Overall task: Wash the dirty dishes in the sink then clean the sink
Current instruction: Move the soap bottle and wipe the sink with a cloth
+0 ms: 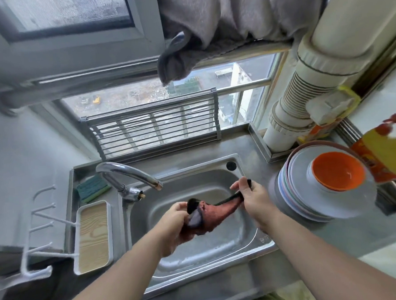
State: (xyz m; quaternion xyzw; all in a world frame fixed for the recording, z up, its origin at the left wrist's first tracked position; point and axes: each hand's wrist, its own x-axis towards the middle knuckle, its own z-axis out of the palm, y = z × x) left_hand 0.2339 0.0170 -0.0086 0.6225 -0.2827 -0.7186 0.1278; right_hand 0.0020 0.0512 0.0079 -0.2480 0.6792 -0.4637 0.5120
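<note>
Over the sink [255, 234], the left hand [173, 221] grips a reddish cloth [217, 214] wrapped round the head of a dark utensil [228, 199]; the right hand [253, 198] pinches its handle. Best to keep the handle steady and twist the cloth firmly round the head — low over the basin. The cloth hides the head, so whether it is a ladle or spoon is unclear — no water shows at the faucet [129, 175].

Glossy metal sink [244, 237], seemingly cloth rag [219, 212]

Faint stamped mark on sink [265, 239] rim, unreadable, no other legible txt
</note>
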